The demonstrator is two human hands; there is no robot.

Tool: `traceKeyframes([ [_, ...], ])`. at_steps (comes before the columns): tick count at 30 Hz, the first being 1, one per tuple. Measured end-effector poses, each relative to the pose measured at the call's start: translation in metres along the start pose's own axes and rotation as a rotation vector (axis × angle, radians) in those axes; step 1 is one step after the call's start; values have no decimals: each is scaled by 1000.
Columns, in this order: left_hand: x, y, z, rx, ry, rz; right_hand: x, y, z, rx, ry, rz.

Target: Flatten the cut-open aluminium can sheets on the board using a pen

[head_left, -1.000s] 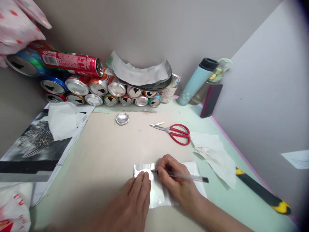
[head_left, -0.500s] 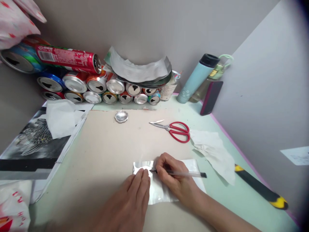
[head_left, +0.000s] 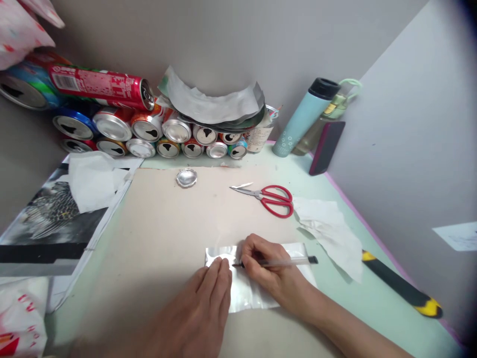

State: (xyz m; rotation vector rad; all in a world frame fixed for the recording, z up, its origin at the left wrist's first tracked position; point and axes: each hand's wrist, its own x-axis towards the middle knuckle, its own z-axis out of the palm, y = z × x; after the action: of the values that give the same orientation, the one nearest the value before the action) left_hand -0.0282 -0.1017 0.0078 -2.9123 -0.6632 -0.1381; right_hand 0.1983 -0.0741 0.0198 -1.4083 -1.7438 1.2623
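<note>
A flat silvery sheet of can metal [head_left: 253,293] lies on the beige board [head_left: 167,214] near the front. My left hand [head_left: 208,298] rests on the sheet's left part, fingers stretched out and pressing it down. In my right hand [head_left: 268,268] is a pen [head_left: 286,262] with a clear barrel and black end, its tip touching the sheet just right of my left fingertips. Beyond the hands lie red-handled scissors [head_left: 266,198], blades pointing left with a thin sliver beside them, and a small round shiny metal piece [head_left: 187,178].
Stacked drink cans [head_left: 149,129] line the back wall, with curved metal sheets [head_left: 212,105] on top. A blue bottle [head_left: 303,119] and a dark phone [head_left: 327,149] stand back right. Crumpled tissue [head_left: 331,233] and a black-yellow handle [head_left: 402,286] lie right; a bird picture [head_left: 52,214] lies left.
The pen's rear end has swung slightly away from me while its tip stays close to my left fingers. My left hand keeps its place on the sheet; the view has shifted slightly.
</note>
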Motion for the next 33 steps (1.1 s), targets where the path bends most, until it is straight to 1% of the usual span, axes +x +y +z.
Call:
traceKeyframes([
  [5, 1, -2, 4, -19, 14, 9, 0, -2, -2, 6, -18, 0],
  [10, 1, -2, 0, -19, 14, -14, -1, 3, 0, 28, -11, 15],
  [14, 1, -1, -4, -21, 25, -27, -2, 7, 3, 26, 7, 15],
  [16, 1, -1, -3, -32, 8, -14, -3, 8, 4, 19, 20, 14],
  [19, 1, -1, 0, -56, 15, -11, -3, 8, 6, 8, 46, 9],
  [24, 0, -3, 2, 6, -3, 33, -2, 9, 8, -9, 86, -1],
  [27, 0, -2, 1, 7, -5, 1, -2, 10, 9, -20, 101, -13],
  [30, -1, -1, 2, 5, 19, -52, -3, 12, 10, -28, 118, -7],
  [33, -1, -2, 1, -4, 54, -36, -3, 14, 11, -31, 127, -13],
])
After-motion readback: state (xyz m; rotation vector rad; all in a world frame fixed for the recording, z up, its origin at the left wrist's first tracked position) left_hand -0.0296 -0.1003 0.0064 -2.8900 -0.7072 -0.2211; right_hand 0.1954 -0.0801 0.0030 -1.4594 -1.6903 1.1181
